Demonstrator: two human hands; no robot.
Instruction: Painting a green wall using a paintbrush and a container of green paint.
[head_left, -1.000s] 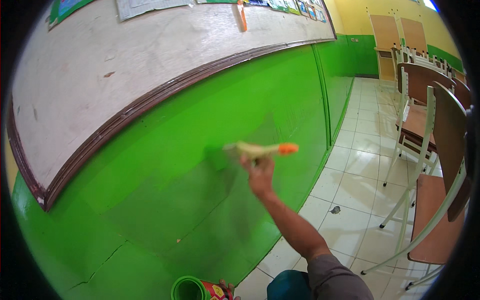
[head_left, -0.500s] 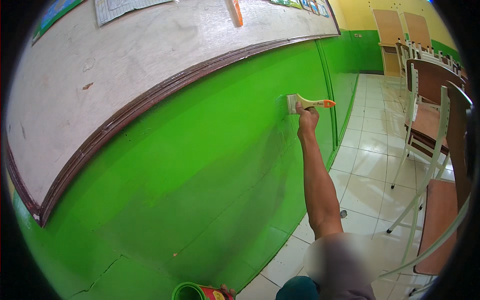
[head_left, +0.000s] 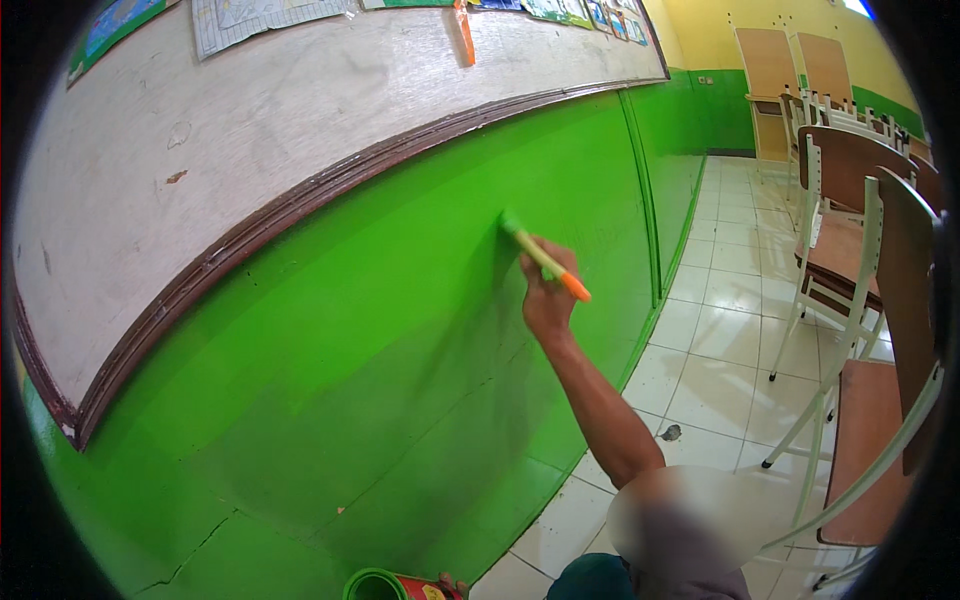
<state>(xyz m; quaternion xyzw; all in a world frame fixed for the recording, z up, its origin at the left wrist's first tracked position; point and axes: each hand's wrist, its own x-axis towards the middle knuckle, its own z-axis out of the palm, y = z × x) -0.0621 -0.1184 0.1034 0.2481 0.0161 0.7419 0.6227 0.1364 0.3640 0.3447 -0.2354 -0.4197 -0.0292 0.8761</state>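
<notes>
My right hand (head_left: 548, 300) is closed round the handle of a paintbrush (head_left: 552, 264), its pale handle ending in an orange tip. The bristles, green with paint, press against the green wall (head_left: 330, 340) beneath the white board. Bright fresh-looking green covers the upper part of this wall, while a duller, darker patch with cracks lies lower down. At the bottom edge, my left hand (head_left: 456, 584) shows only its fingertips, curled against the side of a red paint can (head_left: 420, 588). The can's open mouth is smeared green inside.
A dark wooden frame (head_left: 330, 170) edges the white board (head_left: 240, 130), which carries pinned papers and pictures. White floor tiles (head_left: 690, 330) run along the wall's foot. Chairs with brown seats (head_left: 845, 250) and pale metal legs stand at the right; wooden panels (head_left: 765, 65) lean at the far end.
My right hand has swung the paintbrush left and slightly down along the wall, turning its handle to slant down to the right. The left hand stays at the paint can.
</notes>
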